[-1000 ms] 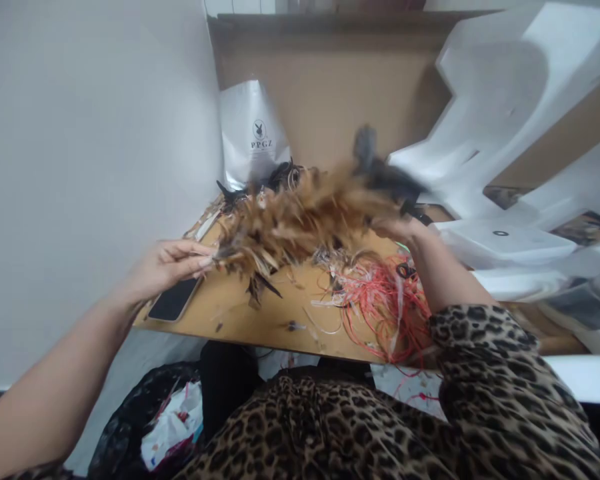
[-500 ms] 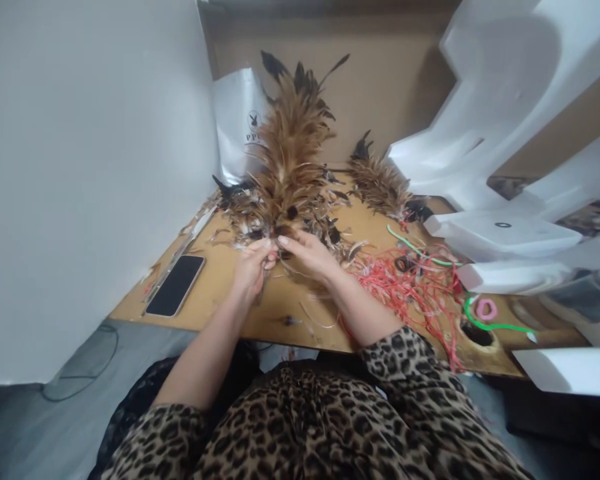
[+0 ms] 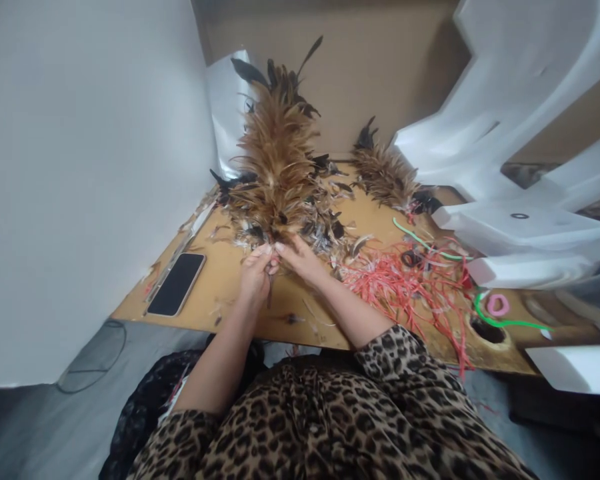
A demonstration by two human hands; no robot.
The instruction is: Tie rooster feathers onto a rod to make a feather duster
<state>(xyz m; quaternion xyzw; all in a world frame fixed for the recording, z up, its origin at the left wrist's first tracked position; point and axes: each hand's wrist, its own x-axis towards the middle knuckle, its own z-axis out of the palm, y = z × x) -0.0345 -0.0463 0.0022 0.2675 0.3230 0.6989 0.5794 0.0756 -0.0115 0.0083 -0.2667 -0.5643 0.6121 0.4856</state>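
Observation:
A tall bunch of brown feathers with black tips (image 3: 276,153) stands upright over the wooden table (image 3: 230,300). My left hand (image 3: 256,277) and my right hand (image 3: 300,259) meet at its lower end, fingers pinched together around the quills. Both hands grip the base of the bunch just above the tabletop. A second, smaller feather bunch (image 3: 383,175) lies further back on the right. Loose feathers are scattered around the base.
A black phone (image 3: 177,284) lies at the table's left edge beside a white wall. A tangle of red cords (image 3: 405,283), a green cord (image 3: 500,323) and a pink ring (image 3: 498,305) lie to the right. White foam pieces (image 3: 520,230) crowd the right side.
The feather bunch swung from lying sideways between spread hands to standing upright. Both hands came together at its base, and it rose slightly since half a second ago.

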